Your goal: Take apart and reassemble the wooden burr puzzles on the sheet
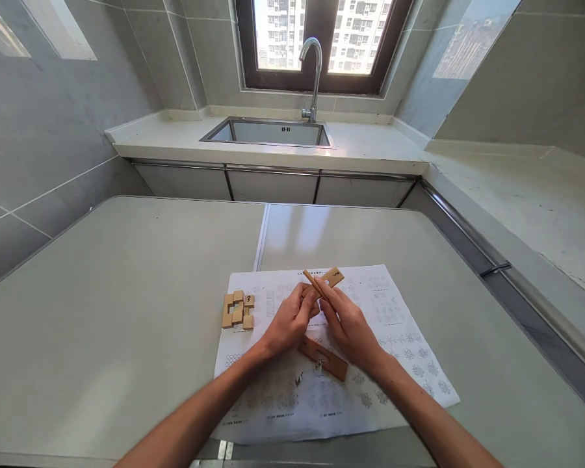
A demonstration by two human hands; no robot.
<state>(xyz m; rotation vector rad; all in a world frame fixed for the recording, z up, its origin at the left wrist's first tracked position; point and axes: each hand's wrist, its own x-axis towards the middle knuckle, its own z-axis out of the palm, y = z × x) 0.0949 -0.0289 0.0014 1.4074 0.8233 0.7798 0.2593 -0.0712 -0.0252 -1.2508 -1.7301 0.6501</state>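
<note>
My left hand [289,318] is closed around a flat light-wood piece [334,276], whose far end sticks out past the fingers with a dark mark on it. A thin wooden strip [310,278] is pinched in my right hand [350,324] and crosses over that piece. Just below the hands, a darker reddish-brown wooden piece with a slot [332,365] lies on a printed paper sheet [370,416]. To the left, several small notched wooden blocks [238,314] sit close together at the sheet's edge; one bears a "3".
The sheet lies on a pale folding table [127,312] with a centre seam. Beyond it runs a white counter [370,143] with a sink [268,134] and a curved faucet [316,71] under a window. Another counter [526,201] stands along the right, and a tiled wall [68,130] on the left.
</note>
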